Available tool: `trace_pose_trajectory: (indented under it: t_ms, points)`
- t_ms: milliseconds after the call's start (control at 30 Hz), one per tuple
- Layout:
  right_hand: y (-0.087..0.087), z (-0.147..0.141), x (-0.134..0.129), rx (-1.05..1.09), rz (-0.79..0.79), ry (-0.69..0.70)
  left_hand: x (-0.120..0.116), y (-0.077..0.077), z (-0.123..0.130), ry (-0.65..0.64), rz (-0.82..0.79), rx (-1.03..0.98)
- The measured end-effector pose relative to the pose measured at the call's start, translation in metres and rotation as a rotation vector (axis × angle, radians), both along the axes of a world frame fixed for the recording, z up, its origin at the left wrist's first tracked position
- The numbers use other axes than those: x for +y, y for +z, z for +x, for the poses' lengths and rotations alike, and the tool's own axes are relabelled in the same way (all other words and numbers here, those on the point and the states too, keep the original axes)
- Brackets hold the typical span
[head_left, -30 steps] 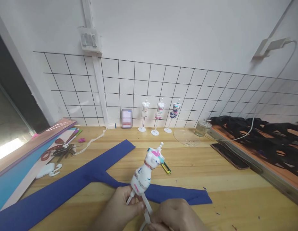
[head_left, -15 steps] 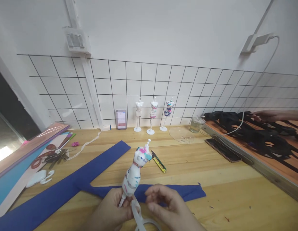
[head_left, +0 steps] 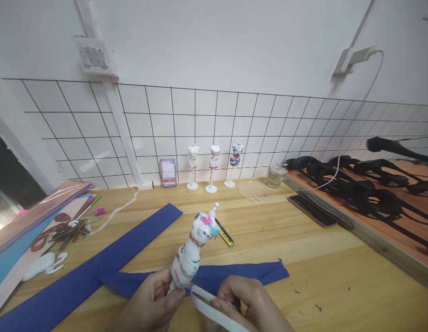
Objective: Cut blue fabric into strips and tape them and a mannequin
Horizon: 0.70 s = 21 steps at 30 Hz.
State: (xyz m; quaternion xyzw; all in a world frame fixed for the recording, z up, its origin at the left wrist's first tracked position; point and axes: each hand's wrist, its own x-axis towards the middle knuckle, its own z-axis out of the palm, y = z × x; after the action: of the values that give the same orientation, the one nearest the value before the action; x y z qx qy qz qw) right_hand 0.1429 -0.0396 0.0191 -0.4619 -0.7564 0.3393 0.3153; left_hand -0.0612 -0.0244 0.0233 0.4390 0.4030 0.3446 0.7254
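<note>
My left hand [head_left: 146, 299] is closed around the lower end of a small white mannequin [head_left: 189, 260], a dress form marked with pink, blue and teal patches. The mannequin leans up and to the right. From its base a narrow white strip [head_left: 219, 313], like tape or ribbon, runs toward my right hand [head_left: 251, 299], whose fingers are pinched on it. Behind both hands lies a strip of blue fabric [head_left: 234, 275]. Yellow and black thread snips [head_left: 226, 234] rest just beyond the mannequin.
Three small mannequins [head_left: 213, 161] stand by the tiled wall. A glass jar [head_left: 277, 176], a clear disc [head_left: 251, 191] and a dark phone [head_left: 312, 210] sit to their right. At left lie scissors and keys [head_left: 67, 229], a white earphone case [head_left: 39, 266] and a long blue fabric band [head_left: 131, 244].
My right hand has closed on the white strip and drawn it out to the lower right. The view has shifted slightly right. Another person's hand at the far right has left the view.
</note>
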Motion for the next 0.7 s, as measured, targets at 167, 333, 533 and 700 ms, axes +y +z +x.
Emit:
trace_pose_trajectory:
  t_ms: [167, 333, 533, 700]
  points:
    - [0.01, 0.009, -0.002, -0.104, 0.107, -0.018, 0.002, -0.005, 0.005, 0.099, 0.021, -0.006]
    - [0.01, 0.007, -0.001, -0.177, 0.283, -0.052, 0.005, -0.014, 0.004, 0.161, 0.228, 0.265]
    - [0.009, -0.005, 0.0, -0.159, 0.527, -0.094, 0.005, -0.015, 0.002, 0.129, 0.298, 0.387]
    - [0.011, -0.017, 0.003, -0.143, 0.637, -0.151, 0.001, -0.016, 0.005, 0.194, 0.023, 0.136]
